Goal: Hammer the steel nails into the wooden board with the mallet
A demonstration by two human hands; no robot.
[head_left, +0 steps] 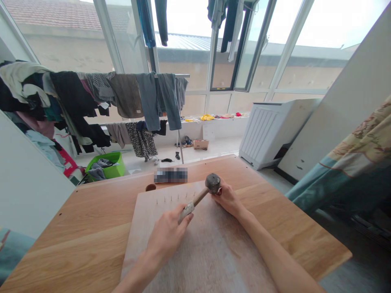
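Observation:
My left hand (pixel 168 235) is wrapped round the wooden handle of a hammer (pixel 203 194), whose dark metal head hangs just above a pale wooden board (pixel 210 248). My right hand (pixel 228 198) rests on the board right beside the hammer head, fingers pinched together on something small and hidden, with a bit of red showing. A row of several thin nails (pixel 171 199) stands upright along the board's far edge, to the left of the hammer head.
The board lies on a wooden table (pixel 91 228). A small brown round object (pixel 150 187) sits at the table's far edge. Beyond are a clothes rack with hanging laundry (pixel 128 97), a green basket (pixel 106 166), a white appliance (pixel 271 130) and windows.

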